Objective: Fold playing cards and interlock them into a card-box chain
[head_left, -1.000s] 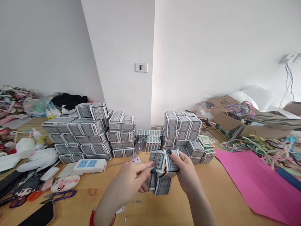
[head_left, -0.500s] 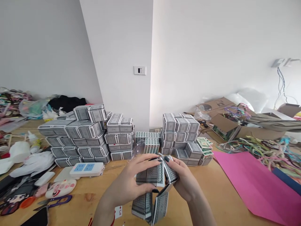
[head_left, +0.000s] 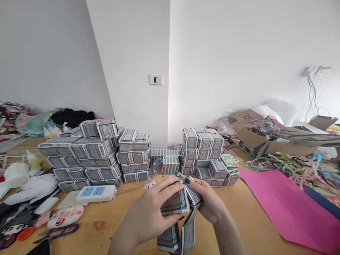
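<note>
Held piece (head_left: 176,202) judged unfinished

Bearings run from the held piece, 12 o'clock toward the wall (head_left: 225,53). At 10 o'clock stands the largest stack (head_left: 79,147) of card-backed blocks; the next stack (head_left: 203,141) is at 1 o'clock, the narrower stack (head_left: 134,157) at 11. All three look assembled. The held piece is between both hands, above the table (head_left: 257,235); gaps show between its sections, so closing them is judged outstanding. Its long axis runs roughly 12 to 6, near end toward the person; fingers partly cover the rest. Left hand (head_left: 151,207): clamped on its 10 o'clock section. Right hand (head_left: 209,200): clamped on its 2 o'clock section. One loose card (head_left: 150,185) lies at 10 o'clock.
</note>
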`<state>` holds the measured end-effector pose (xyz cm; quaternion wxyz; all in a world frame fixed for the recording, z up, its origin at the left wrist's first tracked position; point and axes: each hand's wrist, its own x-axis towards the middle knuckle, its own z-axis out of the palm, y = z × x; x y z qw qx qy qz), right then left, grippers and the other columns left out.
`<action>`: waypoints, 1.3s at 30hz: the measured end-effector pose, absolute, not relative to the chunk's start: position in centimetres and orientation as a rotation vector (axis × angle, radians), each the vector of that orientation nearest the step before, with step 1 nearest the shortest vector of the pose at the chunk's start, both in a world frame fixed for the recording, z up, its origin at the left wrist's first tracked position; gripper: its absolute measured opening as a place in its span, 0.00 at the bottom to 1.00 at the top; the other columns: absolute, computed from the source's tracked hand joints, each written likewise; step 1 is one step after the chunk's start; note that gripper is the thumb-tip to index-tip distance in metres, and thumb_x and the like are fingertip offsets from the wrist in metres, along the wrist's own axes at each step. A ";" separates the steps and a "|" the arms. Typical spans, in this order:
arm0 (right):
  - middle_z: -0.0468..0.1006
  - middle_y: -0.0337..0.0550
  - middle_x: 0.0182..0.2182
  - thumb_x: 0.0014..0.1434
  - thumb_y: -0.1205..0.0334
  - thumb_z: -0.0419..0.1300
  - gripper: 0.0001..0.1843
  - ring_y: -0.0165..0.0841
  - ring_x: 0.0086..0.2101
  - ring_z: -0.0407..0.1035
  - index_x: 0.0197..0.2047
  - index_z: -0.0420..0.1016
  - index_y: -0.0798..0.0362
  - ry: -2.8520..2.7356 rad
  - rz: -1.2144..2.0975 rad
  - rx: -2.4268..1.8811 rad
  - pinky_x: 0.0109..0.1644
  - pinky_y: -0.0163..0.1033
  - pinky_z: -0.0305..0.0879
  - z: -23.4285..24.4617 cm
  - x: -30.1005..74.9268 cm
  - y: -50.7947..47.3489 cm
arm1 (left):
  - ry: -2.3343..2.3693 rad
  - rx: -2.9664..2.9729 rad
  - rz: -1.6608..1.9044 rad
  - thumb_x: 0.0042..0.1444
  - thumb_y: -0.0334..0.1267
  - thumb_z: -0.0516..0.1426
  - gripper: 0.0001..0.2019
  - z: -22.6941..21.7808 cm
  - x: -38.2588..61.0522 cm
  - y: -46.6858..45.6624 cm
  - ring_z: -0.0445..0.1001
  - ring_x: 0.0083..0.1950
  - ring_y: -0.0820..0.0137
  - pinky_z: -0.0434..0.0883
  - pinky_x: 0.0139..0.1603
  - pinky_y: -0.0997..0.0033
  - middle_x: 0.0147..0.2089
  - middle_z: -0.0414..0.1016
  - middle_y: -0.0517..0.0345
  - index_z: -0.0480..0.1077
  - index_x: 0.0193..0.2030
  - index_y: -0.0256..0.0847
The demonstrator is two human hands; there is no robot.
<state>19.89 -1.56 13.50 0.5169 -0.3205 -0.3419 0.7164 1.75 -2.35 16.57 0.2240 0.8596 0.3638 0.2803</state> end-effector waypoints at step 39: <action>0.73 0.39 0.18 0.47 0.58 0.64 0.12 0.22 0.16 0.65 0.28 0.73 0.60 -0.870 1.771 -0.882 0.16 0.23 0.59 11.2 20.6 -0.1 | 1.065 2.440 0.477 0.46 0.35 0.56 0.24 16.9 0.2 -2.6 0.60 0.59 0.67 0.60 0.58 0.65 0.60 0.60 0.70 0.62 0.52 0.58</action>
